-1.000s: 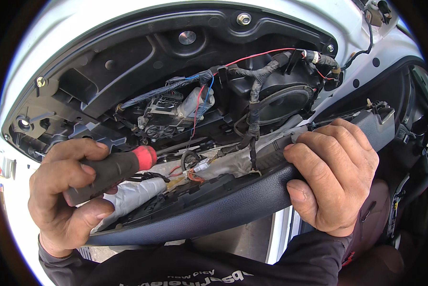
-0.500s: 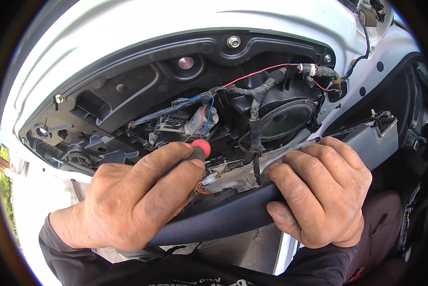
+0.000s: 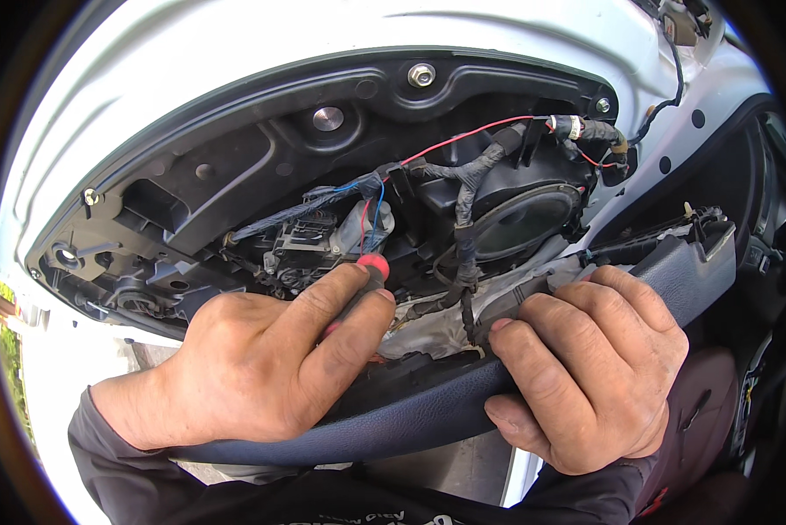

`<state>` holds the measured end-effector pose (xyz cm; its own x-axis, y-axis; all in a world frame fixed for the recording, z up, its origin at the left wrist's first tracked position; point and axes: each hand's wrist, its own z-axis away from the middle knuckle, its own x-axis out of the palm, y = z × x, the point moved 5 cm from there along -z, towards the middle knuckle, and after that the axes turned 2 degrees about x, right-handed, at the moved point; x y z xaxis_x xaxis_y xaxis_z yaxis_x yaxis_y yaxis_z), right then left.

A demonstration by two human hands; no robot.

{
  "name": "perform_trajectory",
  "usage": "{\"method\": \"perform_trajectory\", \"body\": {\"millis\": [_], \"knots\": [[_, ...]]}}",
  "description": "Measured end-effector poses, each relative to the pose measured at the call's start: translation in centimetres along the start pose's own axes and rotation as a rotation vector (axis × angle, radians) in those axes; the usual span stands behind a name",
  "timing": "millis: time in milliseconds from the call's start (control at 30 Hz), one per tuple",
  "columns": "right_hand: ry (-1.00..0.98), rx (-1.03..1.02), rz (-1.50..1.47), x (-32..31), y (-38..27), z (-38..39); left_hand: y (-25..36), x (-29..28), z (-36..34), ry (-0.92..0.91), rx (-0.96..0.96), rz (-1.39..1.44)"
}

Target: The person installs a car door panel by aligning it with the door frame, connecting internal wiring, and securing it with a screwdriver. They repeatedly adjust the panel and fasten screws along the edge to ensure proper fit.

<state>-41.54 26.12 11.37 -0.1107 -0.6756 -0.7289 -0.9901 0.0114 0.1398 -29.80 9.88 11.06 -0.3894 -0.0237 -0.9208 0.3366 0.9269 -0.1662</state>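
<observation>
My left hand (image 3: 270, 367) is closed around a screwdriver (image 3: 373, 266) with a red and dark grey handle; its rounded red end sticks out past my thumb and finger. The shaft is hidden under the hand. With my right hand (image 3: 594, 363) I grip the upper edge of a dark blue-grey door trim panel (image 3: 419, 416), thumb on the near face and fingers over the back. Just behind the left hand lie a silver motor (image 3: 354, 229) and red and blue wires (image 3: 377, 214). A taped wiring harness (image 3: 465, 241) hangs down between the hands toward the panel.
Beyond the hands is the opened inside of a white car door (image 3: 323, 31) with a black inner panel (image 3: 244, 144). A round speaker (image 3: 528, 223) sits at its right. Crumpled clear sheeting (image 3: 436, 332) lies behind the trim. A dark red seat (image 3: 703, 394) stands at right.
My left hand has shifted slightly right with the screwdriver and now covers the white connector. More of the trim panel's left end shows. The right hand keeps its grip.
</observation>
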Motion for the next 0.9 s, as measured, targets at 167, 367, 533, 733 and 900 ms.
{"method": "perform_trajectory", "body": {"millis": [167, 367, 533, 733, 900], "knots": [[0.044, -0.025, 0.011, 0.2, 0.1, 0.0, -0.3, 0.1, 0.1, -0.006, -0.008, -0.001], [0.114, -0.033, 0.009, 0.4, 0.3, 0.3, -0.3, 0.1, -0.6, 0.031, -0.035, 0.057], [0.128, -0.035, 0.007, 0.5, 0.3, 0.5, -0.2, 0.0, -2.0, -0.134, -0.128, 0.167], [0.059, -0.032, 0.021, 0.1, 0.1, 0.0, -0.5, 0.7, -2.7, -0.132, -0.237, 0.108], [-0.026, 0.002, 0.042, -0.3, -0.3, -0.3, -1.3, 1.5, -2.6, -0.097, -0.249, 0.159]]}}
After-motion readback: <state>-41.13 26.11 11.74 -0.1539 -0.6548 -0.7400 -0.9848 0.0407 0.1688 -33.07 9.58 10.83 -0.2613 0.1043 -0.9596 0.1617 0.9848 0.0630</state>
